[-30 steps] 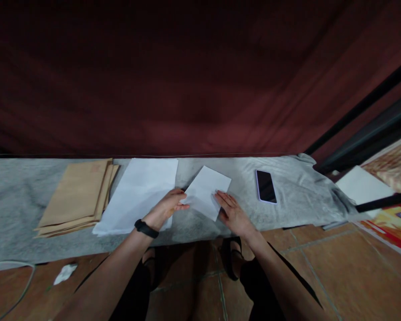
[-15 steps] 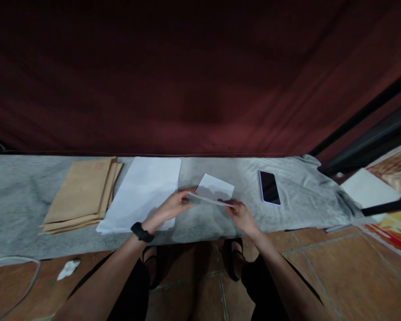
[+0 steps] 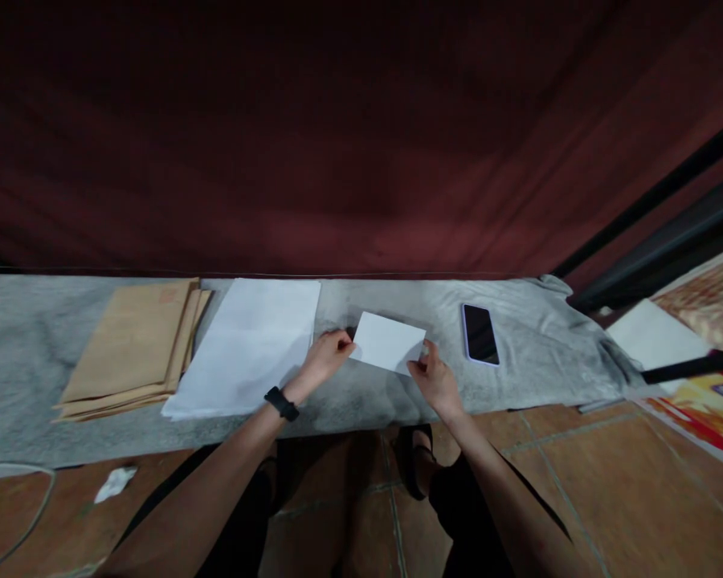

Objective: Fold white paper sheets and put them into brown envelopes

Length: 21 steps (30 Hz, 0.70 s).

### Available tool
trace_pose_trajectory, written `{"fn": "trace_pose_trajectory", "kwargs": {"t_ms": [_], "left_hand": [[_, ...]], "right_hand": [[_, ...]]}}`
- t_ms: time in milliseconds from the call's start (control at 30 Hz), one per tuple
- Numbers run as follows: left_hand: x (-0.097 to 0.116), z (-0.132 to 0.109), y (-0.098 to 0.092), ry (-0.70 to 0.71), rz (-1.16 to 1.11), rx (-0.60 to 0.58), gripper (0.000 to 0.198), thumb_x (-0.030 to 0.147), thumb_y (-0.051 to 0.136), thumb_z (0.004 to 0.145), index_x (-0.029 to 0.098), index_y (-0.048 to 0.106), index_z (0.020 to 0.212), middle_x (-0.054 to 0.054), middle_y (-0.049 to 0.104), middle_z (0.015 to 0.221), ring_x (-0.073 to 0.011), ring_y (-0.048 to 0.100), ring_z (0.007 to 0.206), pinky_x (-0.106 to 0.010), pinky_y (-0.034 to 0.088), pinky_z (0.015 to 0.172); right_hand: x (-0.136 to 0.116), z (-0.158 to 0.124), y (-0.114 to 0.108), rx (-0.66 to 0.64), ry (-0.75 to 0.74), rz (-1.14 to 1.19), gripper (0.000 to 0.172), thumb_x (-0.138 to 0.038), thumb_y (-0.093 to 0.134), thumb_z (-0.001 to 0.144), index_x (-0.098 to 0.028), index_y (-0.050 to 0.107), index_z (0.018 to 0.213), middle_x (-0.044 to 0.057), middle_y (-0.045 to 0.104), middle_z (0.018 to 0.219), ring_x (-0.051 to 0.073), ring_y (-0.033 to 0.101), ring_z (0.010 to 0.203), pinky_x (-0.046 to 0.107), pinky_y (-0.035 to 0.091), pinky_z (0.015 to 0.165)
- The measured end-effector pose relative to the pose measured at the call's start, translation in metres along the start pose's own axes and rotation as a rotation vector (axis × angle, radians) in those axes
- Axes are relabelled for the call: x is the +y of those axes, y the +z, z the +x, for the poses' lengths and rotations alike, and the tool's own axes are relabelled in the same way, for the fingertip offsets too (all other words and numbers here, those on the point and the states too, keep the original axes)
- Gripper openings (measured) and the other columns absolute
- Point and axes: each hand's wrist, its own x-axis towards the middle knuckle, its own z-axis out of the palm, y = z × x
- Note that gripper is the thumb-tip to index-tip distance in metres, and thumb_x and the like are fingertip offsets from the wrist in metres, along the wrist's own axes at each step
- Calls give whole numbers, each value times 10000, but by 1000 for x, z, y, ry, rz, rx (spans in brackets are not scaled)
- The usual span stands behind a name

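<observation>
One left hand [image 3: 327,356] and one right hand [image 3: 437,385] are pinching opposite ends of a small white rectangular paper [image 3: 387,343] between them; large white paper sheets [image 3: 250,345] are lying leftward, a lilac-edged black phone [image 3: 480,335] rightward.

Dim light, dark curtain [image 3: 361,136], soft shadows

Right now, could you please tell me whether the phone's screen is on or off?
It appears off: the phone lies face up, its screen black with nothing lit.
</observation>
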Motion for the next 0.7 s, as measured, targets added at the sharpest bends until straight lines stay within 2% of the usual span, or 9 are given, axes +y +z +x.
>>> {"fn": "trace_pose_trajectory", "kwargs": {"t_ms": [67,167,267,367,433,533,600,700], "left_hand": [[2,1,3,-8,108,0,162,245,571,847,208,674,728,-31,707,745,-195,643,725,-286,458,681],[5,1,7,-16,252,-4,169,222,553,869,209,691,771,-51,722,797,-216,662,809,-304,474,736],[8,-1,9,-20,357,0,165,210,554,865,211,699,788,-63,724,812,-242,663,893,-330,487,805],[12,-3,10,-17,413,15,158,187,552,852,202,704,812,-77,719,833,-262,658,931,-367,495,873],[17,-5,14,50,424,67,190,185,526,874,180,711,920,-100,723,939,-269,648,1005,-392,484,945],[23,-11,31,274,412,104,373,229,433,954,145,616,1268,-132,623,1331,-266,523,1297,-424,380,1118],[25,-17,47,401,431,37,488,261,369,990,128,454,1452,-132,449,1536,-251,358,1452,-439,273,1199],[25,-23,67,464,511,-73,563,279,325,1005,99,308,1538,-146,314,1615,-236,237,1512,-447,179,1238]], "right_hand": [[-3,-1,0,10,23,-83,642,-317,514,910,-170,320,1504,51,757,927,250,719,847,341,510,754],[-7,-3,1,-18,46,-156,694,-312,485,928,-149,237,1555,55,758,938,260,717,867,358,495,803],[-7,-3,1,-36,43,-228,671,-302,487,932,-149,271,1549,80,749,984,278,701,939,383,477,875],[-6,-1,1,12,-3,-294,605,-291,513,917,-149,387,1492,134,702,1110,308,651,1047,422,467,932],[-8,1,3,66,-71,-282,531,-286,497,930,-146,465,1441,154,666,1163,314,614,1096,447,465,965],[-18,3,13,82,-250,-147,493,-333,397,998,-154,475,1450,161,598,1324,290,544,1238,451,438,1057],[-28,2,24,35,-336,-54,538,-385,294,1038,-158,388,1517,139,488,1491,249,437,1384,428,385,1135],[-40,-3,40,-48,-354,-37,600,-442,179,1057,-146,264,1573,112,351,1603,205,291,1490,422,287,1207]]}}
